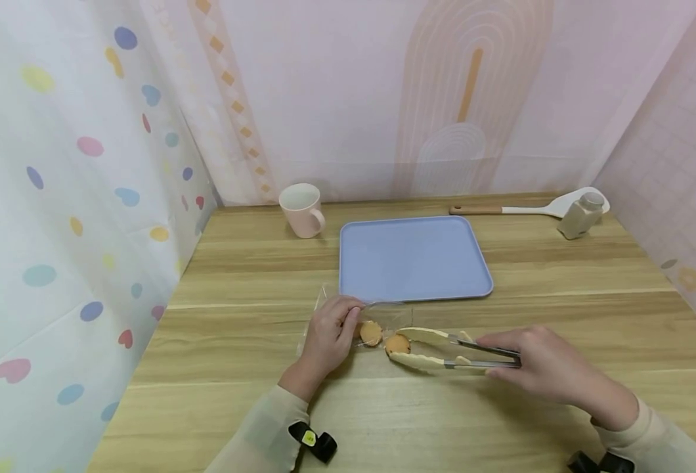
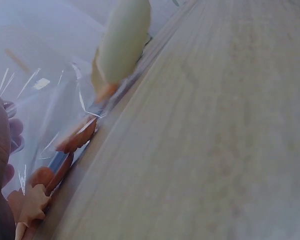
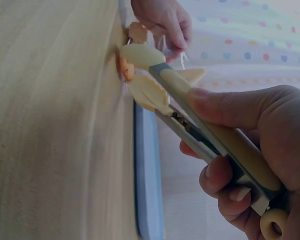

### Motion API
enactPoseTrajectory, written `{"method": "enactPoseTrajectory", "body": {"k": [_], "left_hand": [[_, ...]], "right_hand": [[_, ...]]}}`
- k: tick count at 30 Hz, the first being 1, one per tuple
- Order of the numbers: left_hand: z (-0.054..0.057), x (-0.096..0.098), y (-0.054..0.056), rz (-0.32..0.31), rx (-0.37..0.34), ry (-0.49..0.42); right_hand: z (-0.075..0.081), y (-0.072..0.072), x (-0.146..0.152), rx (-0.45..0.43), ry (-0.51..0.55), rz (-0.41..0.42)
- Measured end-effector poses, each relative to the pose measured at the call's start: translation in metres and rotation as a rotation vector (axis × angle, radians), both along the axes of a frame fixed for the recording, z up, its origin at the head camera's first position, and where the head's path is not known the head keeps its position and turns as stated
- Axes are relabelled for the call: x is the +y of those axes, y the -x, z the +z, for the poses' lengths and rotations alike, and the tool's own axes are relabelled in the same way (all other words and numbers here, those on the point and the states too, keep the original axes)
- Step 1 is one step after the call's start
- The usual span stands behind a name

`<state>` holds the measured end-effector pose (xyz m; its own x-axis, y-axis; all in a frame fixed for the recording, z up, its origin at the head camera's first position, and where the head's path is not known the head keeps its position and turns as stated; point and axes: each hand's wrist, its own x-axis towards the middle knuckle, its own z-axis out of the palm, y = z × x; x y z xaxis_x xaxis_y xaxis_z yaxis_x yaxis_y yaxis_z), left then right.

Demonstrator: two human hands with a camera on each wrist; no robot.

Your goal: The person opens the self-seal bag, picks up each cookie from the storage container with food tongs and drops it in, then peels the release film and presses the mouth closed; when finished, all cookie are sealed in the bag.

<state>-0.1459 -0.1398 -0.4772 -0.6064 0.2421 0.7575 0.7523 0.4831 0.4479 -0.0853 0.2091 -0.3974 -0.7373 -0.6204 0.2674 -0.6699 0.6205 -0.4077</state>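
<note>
My right hand (image 1: 545, 364) grips a pair of tongs (image 3: 225, 145) with cream-coloured tips. Between those tips sits a round biscuit (image 1: 398, 345), at the mouth of a clear plastic bag (image 1: 392, 315). My left hand (image 1: 327, 335) pinches the upper film of that bag, its wrist low over the table. A second biscuit (image 1: 371, 334) lies inside the bag, beside the left fingers. More biscuits (image 2: 37, 202) show through the film in the left wrist view, partly covered by the hand.
Just behind the bag lies a blue tray (image 1: 413, 259). A pink mug (image 1: 303, 211) stands at the back left. At the back right are a white spatula (image 1: 537, 209) with a wooden handle and a small shaker bottle (image 1: 582, 215). Curtains hang behind and beside the table (image 1: 218, 368).
</note>
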Motion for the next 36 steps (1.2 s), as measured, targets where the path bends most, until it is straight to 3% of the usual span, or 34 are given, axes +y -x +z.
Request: {"method": "enactPoseTrajectory", "body": {"k": [11,17,24,30,36], "left_hand": [[0.001,-0.002,0.000,0.004,-0.023,0.010],[-0.001,-0.003,0.000,-0.019,-0.031,0.004],[-0.001,-0.001,-0.001,-0.045,-0.022,0.002],[0.003,-0.002,-0.002,-0.058,-0.031,0.000],[0.002,-0.001,-0.002,-0.060,-0.031,-0.015]], "right_hand": [[0.027,-0.005,0.027,0.036,0.083,-0.087],[0.030,0.003,0.020,0.052,0.009,-0.115],[0.025,0.014,0.002,-0.006,-0.011,-0.048],[0.020,0.035,-0.016,0.007,-0.060,0.066],[0.008,0.052,-0.038,0.008,-0.071,0.117]]}}
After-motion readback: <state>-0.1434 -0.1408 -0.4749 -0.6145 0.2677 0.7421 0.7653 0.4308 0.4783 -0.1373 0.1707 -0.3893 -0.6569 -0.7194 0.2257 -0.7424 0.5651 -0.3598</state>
